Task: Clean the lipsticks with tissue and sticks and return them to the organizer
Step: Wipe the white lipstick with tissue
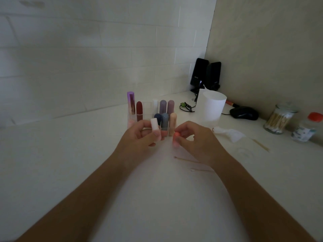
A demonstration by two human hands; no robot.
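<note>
Left hand [138, 137]: my fingers pinch the white cap [154, 127], upright
Right hand [194, 139]: my fingers grip the bared lipstick [175, 137], upright, just right of it
Organizer [147, 108]: just behind both

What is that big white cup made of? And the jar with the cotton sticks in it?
The tall white cup looks like thin matt plastic: light glows softly through its wall. The round clear jar of cotton sticks seems glass: you see straight through it, though clear plastic is possible.
</note>
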